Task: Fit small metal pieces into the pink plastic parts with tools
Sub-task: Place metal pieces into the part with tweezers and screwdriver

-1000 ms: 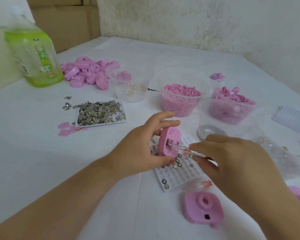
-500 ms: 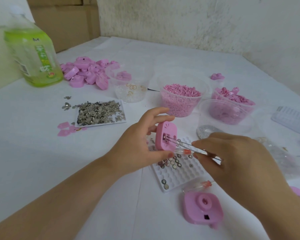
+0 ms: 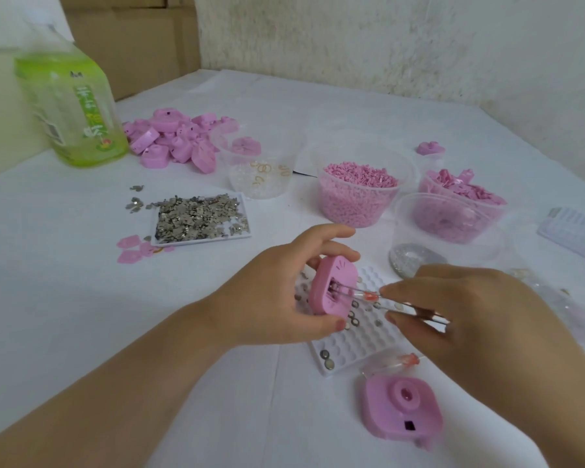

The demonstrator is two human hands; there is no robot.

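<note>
Lowered slightly, your left hand (image 3: 267, 298) grips the rounded-square pink plastic part (image 3: 331, 275) by its edges while your right hand (image 3: 480, 325) pinches thin metal tweezers (image 3: 358, 292) into its slot.

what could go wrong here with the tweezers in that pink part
The left hand holds the pink part only by its edges, so a push from the tweezers in the right hand may tilt it. Anything slipping from the tips could drop among the rings on the white tray below.
</note>
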